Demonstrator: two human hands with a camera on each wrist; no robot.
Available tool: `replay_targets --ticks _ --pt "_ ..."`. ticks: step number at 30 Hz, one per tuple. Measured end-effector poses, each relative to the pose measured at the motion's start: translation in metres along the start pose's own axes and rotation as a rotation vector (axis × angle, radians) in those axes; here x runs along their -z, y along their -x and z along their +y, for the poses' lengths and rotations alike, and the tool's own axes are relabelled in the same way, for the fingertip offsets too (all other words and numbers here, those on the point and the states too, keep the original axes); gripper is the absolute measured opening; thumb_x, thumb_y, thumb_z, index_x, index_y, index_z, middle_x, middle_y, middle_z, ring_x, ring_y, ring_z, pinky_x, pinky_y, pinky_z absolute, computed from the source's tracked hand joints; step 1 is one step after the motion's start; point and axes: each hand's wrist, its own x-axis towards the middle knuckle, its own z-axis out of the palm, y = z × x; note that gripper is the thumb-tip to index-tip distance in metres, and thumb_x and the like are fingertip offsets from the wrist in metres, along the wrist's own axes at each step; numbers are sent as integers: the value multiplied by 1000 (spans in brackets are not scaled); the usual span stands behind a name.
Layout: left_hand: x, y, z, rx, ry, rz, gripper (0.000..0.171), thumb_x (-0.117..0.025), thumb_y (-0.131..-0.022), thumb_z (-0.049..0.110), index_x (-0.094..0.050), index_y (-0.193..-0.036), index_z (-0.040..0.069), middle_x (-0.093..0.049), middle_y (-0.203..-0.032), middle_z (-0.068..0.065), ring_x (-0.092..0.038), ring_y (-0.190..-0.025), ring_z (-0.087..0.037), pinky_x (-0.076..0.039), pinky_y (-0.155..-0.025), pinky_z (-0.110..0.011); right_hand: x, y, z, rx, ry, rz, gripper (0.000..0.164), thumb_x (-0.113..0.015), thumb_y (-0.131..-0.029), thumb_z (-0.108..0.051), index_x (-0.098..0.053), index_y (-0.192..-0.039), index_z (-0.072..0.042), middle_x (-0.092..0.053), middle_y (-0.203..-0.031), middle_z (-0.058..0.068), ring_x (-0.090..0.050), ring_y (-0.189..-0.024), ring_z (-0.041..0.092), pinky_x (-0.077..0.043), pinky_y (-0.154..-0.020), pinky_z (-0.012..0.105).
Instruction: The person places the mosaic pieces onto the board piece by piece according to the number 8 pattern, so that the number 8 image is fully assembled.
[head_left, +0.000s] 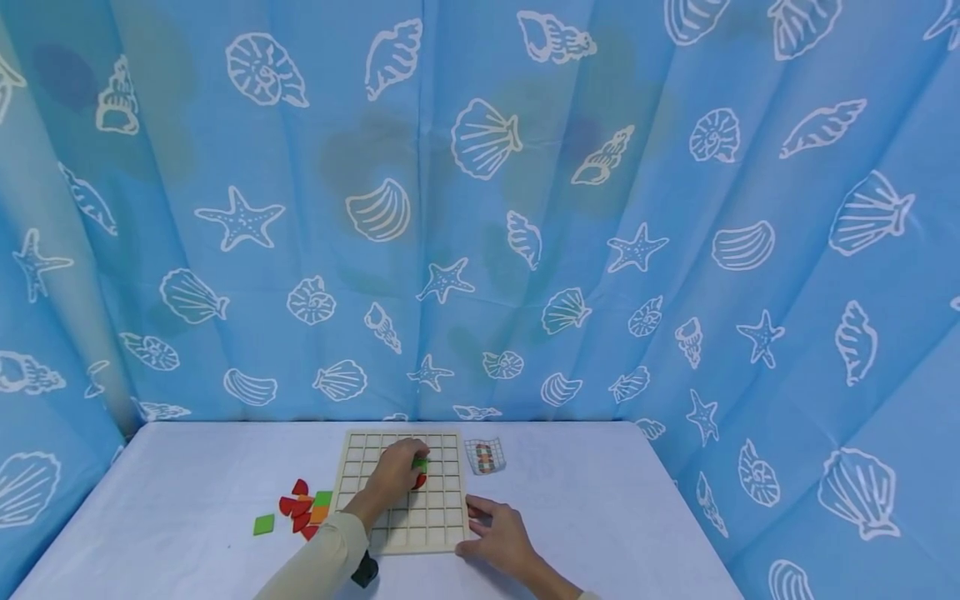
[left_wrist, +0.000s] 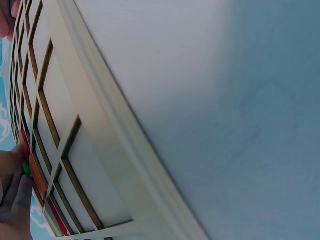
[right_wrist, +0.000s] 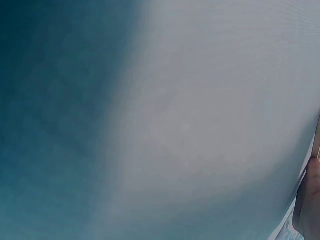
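Observation:
A pale wooden grid board [head_left: 427, 537] lies on the table, divided into square cells. Over its upper middle, my left hand [head_left: 393, 473] pinches a green tile [head_left: 421, 465] between fingers and thumb. A red piece [head_left: 419, 482] lies just below those fingertips. In the left wrist view, an orange piece [left_wrist: 37, 174] sits in the grid beside the fingers, with red and green pieces [left_wrist: 55, 219] farther along. My right hand [head_left: 501, 537] holds the board's lower right edge, its thumb at the corner. The right wrist view catches only part of this hand [right_wrist: 311, 200].
Left of the board lies a loose pile of red pieces [head_left: 302, 506] with orange and green ones. A single green tile [head_left: 263, 524] lies farther left. A patterned card [head_left: 485, 456] rests at the board's upper right. A blue shell-print curtain [head_left: 480, 250] surrounds the table.

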Motion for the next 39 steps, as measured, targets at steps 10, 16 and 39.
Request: replay_targets --ticks 10,16,39 --pt "4 3 -2 25 46 -48 20 -69 -85 -4 -72 -103 4 -71 -100 -6 -66 -99 -23 -54 -86 -40 1 1 -2 6 29 1 75 -90 -61 -2 -59 -128 5 -67 -108 6 -66 -103 21 -54 -81 24" --pt "19 12 -9 -34 95 12 23 -68 -87 -2 -69 -109 2 -68 -110 -10 -64 -105 -28 -53 -89 -44 0 2 -3 7 18 -1 74 -90 -60 0 -59 -128 6 -67 -107 8 -67 -103 24 -55 -81 25" --pt "105 97 -87 234 -121 -60 17 -74 -85 9 -66 -99 10 -58 -88 1 -52 -82 -16 -54 -80 -40 -1 -1 -2 -1 15 5 75 -90 -60 -1 -58 -128 6 -65 -107 6 -65 -105 24 -54 -81 23"
